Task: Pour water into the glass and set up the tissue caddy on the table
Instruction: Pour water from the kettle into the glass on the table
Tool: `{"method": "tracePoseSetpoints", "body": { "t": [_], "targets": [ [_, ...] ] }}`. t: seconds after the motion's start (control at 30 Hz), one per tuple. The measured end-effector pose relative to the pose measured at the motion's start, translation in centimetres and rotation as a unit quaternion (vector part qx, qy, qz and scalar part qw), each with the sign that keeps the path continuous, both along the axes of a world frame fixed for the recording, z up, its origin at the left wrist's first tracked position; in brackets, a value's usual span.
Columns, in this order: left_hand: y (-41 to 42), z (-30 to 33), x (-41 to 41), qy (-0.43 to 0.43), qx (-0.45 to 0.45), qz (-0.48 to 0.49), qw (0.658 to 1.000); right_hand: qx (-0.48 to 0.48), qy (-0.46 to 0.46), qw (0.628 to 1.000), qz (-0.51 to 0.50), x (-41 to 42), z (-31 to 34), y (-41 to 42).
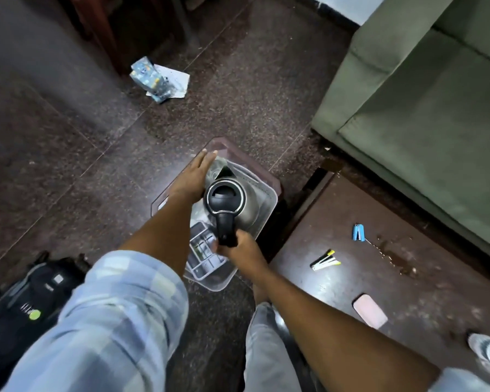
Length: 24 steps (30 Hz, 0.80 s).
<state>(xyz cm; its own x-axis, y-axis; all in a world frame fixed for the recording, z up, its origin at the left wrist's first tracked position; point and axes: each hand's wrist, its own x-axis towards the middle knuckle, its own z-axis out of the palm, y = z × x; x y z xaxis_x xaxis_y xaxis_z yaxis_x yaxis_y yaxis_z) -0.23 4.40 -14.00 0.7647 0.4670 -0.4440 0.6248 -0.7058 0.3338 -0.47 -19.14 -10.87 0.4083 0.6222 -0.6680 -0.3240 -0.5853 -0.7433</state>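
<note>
A steel kettle (246, 205) with a black lid and handle hangs over a clear plastic bin (269, 193) on the floor. My right hand (238, 246) is closed around the kettle's black handle. My left hand (194, 176) reaches past the kettle's left side, fingers stretched toward a glass (217, 168) partly hidden behind the spout; whether it touches the glass is unclear. A grey compartmented caddy (203, 250) lies in the bin under the handle, partly covered by my right hand.
A dark low table (408, 278) at the right holds a blue clip (358, 232), pens (324, 261), a pink case (369, 310) and spilled crumbs. A green sofa (425, 103) stands behind it. A black bag (31, 304) sits at left; packets (156, 80) lie on the floor.
</note>
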Motion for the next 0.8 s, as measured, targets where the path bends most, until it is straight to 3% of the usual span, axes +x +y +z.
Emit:
{"method": "tracePoseSetpoints", "body": {
  "t": [0.27, 0.57, 0.8],
  "targets": [
    [1.3, -1.7, 2.0, -0.039, 0.04, -0.072, 0.996, 0.018, -0.111, 0.993, -0.028, -0.4, 0.2, -1.8],
    [0.3, 2.0, 2.2, -0.054, -0.015, 0.012, 0.998, 0.049, -0.116, 0.991, -0.042, 1.4, 3.7, -3.0],
    [-1.0, 7.0, 2.4, -0.105, 0.045, 0.056, 0.992, 0.132, -0.137, 0.977, -0.092, 3.7, 9.3, -7.5]
  ]
}}
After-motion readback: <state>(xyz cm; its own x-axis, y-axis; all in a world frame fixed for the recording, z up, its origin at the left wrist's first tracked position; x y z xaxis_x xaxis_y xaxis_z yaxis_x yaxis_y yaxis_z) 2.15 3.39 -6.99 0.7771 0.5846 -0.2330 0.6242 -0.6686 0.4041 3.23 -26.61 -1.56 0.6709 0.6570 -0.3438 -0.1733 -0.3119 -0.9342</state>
